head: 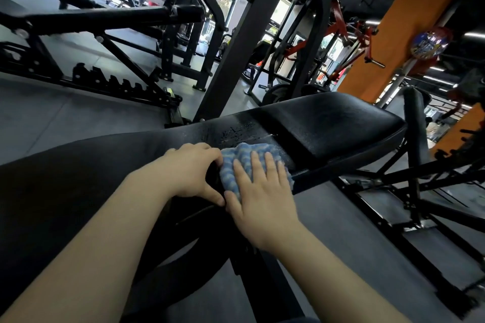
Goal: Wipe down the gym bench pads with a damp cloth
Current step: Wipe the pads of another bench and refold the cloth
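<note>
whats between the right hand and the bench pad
The blue cloth: in the head view the right hand lies flat on it, pressing it onto the bench pad.

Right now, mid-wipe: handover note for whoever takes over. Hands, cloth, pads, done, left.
Right hand: flat, fingers straight, pressing the blue-and-white cloth on the long back pad near the seam.
Left hand: fingers curled over the pad's edge beside the cloth, steadying.
Done: wet streaks and droplets show on the back pad just beyond the cloth.
Left: seat pad beyond the seam shows no clear wet streaks; probably still to wipe, as is the near stretch of the back pad.
</note>
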Demonstrator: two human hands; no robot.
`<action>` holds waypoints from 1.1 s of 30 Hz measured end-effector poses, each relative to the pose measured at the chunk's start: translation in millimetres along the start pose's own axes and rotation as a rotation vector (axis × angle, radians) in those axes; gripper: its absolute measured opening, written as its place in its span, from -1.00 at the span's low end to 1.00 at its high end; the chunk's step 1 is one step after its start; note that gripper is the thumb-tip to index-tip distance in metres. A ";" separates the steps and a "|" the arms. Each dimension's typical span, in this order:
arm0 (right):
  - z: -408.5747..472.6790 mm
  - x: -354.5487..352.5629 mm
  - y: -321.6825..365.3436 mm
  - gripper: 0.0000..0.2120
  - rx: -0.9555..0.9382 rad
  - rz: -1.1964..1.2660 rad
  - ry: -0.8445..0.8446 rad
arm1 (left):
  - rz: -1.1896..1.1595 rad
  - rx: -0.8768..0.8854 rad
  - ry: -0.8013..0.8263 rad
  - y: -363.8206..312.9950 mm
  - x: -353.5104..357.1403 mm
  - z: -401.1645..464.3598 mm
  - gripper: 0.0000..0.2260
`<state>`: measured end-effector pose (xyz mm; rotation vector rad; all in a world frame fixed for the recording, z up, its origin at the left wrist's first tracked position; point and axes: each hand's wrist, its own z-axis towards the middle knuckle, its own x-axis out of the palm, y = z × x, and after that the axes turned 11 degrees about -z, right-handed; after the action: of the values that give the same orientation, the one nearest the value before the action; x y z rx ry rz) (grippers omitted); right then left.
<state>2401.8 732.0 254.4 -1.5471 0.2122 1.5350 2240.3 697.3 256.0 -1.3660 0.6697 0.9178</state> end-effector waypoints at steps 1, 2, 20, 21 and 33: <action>-0.4 -0.2 -4.5 -0.15 -0.013 0.005 -0.011 | -0.019 -0.004 -0.006 3.6 0.8 -4.0 -0.33; 0.4 -1.1 -12.7 -0.15 -0.013 -0.007 -0.016 | -0.041 -0.005 -0.010 6.3 2.0 -7.5 -0.34; 57.4 -16.8 -89.9 -0.43 -0.013 -0.200 0.215 | -0.154 -0.034 -0.065 10.8 6.2 -2.7 -0.37; 69.8 -16.1 -98.9 -0.42 0.049 -0.193 0.218 | -0.154 -0.034 -0.060 12.1 6.1 -2.5 -0.36; 59.1 -16.8 -53.2 -0.42 -0.198 -0.177 0.226 | -0.169 -0.028 -0.026 11.7 7.1 -0.1 -0.35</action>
<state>2392.8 794.7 305.4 -1.8451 0.0490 1.2728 2233.8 697.9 243.9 -1.4103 0.5153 0.8110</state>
